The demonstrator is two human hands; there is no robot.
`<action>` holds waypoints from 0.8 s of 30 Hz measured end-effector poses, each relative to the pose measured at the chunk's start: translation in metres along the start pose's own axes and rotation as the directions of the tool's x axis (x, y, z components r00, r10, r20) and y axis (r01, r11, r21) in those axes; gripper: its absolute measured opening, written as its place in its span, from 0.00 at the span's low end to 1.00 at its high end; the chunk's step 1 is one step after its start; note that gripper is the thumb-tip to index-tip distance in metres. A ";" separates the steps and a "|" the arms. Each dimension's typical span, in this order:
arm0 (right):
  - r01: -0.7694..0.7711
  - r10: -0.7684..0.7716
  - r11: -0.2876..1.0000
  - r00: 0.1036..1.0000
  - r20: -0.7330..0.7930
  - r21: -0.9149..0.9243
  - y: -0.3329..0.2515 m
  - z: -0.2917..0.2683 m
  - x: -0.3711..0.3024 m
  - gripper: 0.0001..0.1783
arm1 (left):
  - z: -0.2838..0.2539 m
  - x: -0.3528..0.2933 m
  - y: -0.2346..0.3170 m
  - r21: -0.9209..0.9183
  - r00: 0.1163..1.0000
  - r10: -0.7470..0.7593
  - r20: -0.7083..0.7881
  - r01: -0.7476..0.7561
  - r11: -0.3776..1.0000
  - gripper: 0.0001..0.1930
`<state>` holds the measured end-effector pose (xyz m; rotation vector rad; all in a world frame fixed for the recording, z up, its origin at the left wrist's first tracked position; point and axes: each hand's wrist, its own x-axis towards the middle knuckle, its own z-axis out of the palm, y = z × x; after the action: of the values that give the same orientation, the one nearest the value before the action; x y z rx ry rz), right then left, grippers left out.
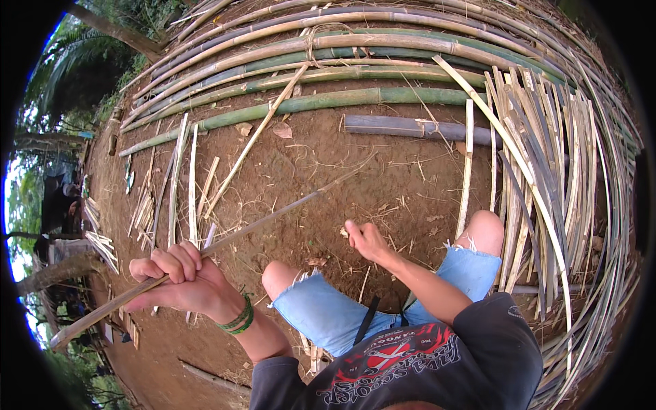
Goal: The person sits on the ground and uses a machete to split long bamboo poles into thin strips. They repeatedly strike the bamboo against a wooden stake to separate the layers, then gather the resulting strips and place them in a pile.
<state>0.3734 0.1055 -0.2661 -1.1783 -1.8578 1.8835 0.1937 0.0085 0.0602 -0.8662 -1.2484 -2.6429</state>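
One slender bamboo strip [273,216], left to centre of frame, was clasped in the closed left hand [195,285], its axis slanted from lower left to just above centre, apart from the curled right hand [369,241], whose contents could not be told.

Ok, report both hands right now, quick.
Left hand: closed around a long, thin bamboo stick.
Right hand: partly curled; whether it holds anything cannot be told.

Greyish-tan stick [261,222], light-blue denim shorts [324,311], charcoal shirt [495,352] printed red and white, green wristband [240,320], reddish-brown soil [403,164], green bamboo pole [328,100], cream split strips [579,150]
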 end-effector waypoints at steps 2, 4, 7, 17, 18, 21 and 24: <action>-0.202 0.201 0.979 0.978 -0.057 -0.025 0.033 -0.015 0.020 0.48 | 0.004 0.000 -0.001 0.002 0.999 -0.003 0.039 0.002 1.000 0.32; -0.215 0.209 0.974 0.974 -0.087 -0.072 0.029 -0.021 0.028 0.48 | 0.002 0.002 -0.003 0.012 0.999 0.008 0.053 -0.008 1.000 0.32; -0.076 0.074 0.988 0.997 -0.020 -0.135 0.008 -0.007 0.006 0.48 | -0.006 0.005 -0.001 0.034 0.999 0.027 0.029 -0.028 0.999 0.32; -0.295 0.278 0.951 0.946 -0.165 -0.089 0.062 -0.011 0.031 0.49 | -0.005 0.021 -0.008 0.016 1.000 0.016 -0.010 -0.016 1.000 0.31; -0.372 0.356 0.926 0.919 -0.169 -0.071 0.080 -0.017 0.033 0.49 | -0.003 0.021 -0.009 0.005 1.000 -0.004 0.013 0.004 1.000 0.31; -0.395 0.353 0.909 0.901 -0.253 -0.137 0.088 -0.022 0.045 0.51 | 0.004 0.020 -0.011 0.006 1.000 -0.002 -0.010 0.002 1.000 0.31; -0.356 0.300 0.911 0.918 -0.258 -0.208 0.084 -0.017 0.042 0.51 | 0.002 0.021 -0.009 0.047 0.999 0.008 -0.052 -0.006 0.999 0.31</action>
<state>0.3880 0.1324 -0.3565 -1.8102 -1.9062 1.6105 0.1740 0.0195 0.0660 -0.7876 -1.2865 -2.6022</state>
